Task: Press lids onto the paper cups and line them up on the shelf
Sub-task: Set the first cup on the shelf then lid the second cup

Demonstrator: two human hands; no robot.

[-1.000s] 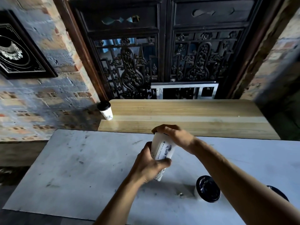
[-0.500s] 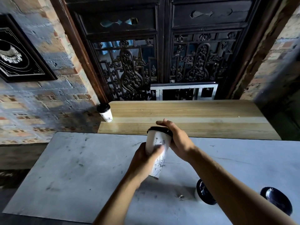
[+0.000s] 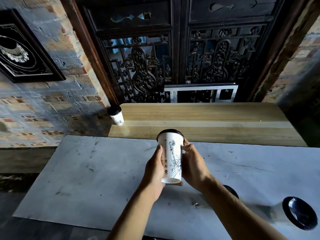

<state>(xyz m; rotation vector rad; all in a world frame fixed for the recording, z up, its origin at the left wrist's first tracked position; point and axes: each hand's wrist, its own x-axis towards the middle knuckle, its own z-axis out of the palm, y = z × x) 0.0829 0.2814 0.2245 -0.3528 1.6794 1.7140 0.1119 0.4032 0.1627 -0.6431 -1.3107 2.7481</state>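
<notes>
Both hands (image 3: 155,168) around lidded cup (image 3: 171,156)

Only a lidded cup (image 3: 116,116) stands at the wooden shelf's (image 3: 207,122) left end.

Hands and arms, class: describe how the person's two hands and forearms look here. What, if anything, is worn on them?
Both forearms are bare up to the frame's lower edge, with no sleeves in view. The left hand and right hand wear no gloves; no rings, watch or wristband are visible.
</notes>
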